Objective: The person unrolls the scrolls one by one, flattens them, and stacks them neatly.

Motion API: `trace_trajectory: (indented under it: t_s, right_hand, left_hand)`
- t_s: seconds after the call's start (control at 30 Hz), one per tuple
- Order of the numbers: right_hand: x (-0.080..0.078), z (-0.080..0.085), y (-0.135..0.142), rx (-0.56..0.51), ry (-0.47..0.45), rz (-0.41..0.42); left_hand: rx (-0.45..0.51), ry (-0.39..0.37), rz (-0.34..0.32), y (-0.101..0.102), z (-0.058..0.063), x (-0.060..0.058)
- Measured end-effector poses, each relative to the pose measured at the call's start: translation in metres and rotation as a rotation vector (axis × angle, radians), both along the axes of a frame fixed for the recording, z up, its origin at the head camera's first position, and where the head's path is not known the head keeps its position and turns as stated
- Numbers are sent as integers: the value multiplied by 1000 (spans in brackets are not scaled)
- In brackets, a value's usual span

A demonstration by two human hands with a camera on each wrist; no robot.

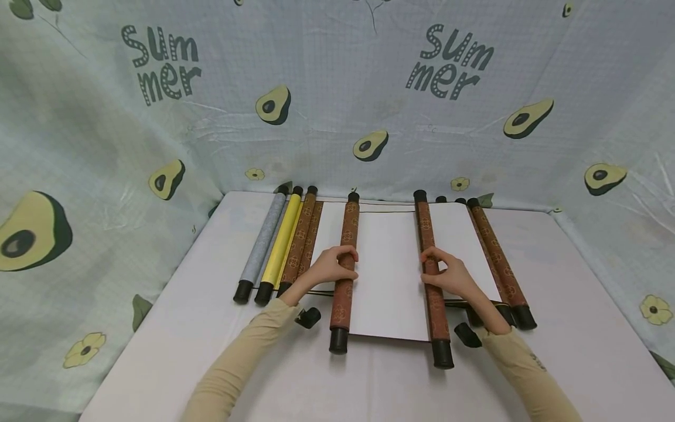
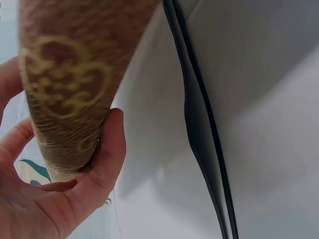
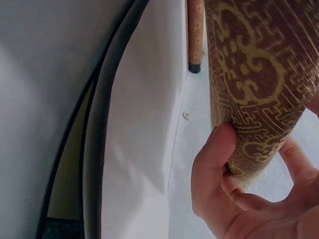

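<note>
A scroll with brown, gold-patterned rolled ends and black end caps is spread partly open, a blank white sheet (image 1: 390, 275) stretched between its two rolls. My left hand (image 1: 333, 265) grips the left roll (image 1: 343, 305) near its middle, thumb on the near side and fingers on the far side. My right hand (image 1: 447, 272) holds the right roll (image 1: 435, 310) the same way. In the left wrist view, the fingers (image 2: 115, 139) curve round the tapering patterned roll (image 2: 75, 79). The right wrist view has the thumb (image 3: 214, 159) against the other roll (image 3: 259, 64).
Beneath lies another open scroll with white paper (image 1: 464, 234). To the left, a grey scroll (image 1: 263, 240), a yellow scroll (image 1: 282, 243) and a brown roll (image 1: 299, 246) lie side by side. More brown rolls (image 1: 495, 258) lie at the right. A printed curtain (image 1: 316, 88) hangs behind the white table (image 1: 211, 281).
</note>
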State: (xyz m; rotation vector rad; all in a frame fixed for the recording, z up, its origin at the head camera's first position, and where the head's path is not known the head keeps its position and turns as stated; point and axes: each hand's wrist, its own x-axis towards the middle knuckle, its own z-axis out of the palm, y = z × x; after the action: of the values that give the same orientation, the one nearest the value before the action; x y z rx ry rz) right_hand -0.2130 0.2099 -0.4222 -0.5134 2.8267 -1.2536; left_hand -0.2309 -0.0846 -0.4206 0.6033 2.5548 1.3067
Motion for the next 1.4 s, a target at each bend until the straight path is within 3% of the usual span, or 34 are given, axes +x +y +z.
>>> trace_trajectory:
  t_s: [0.2,0.53,0.83,0.97,1.4]
  right_hand:
    - [0,-1,4,-17,3,15]
    - [1,-1,5,3,-7,-29]
    - [5,5,4,-11,11,-22]
    - [5,7,7,-12,-5,-19]
    - [1,4,18,13,-8,-31]
  left_hand:
    - [0,6,6,-2,0,-2]
    - [10,15,13,-1,-3,-5]
    - [26,82,15,-2,-4,-4]
    - [26,66,35,-3,-4,-5]
    - [98,-25,7,-14,-6,-6]
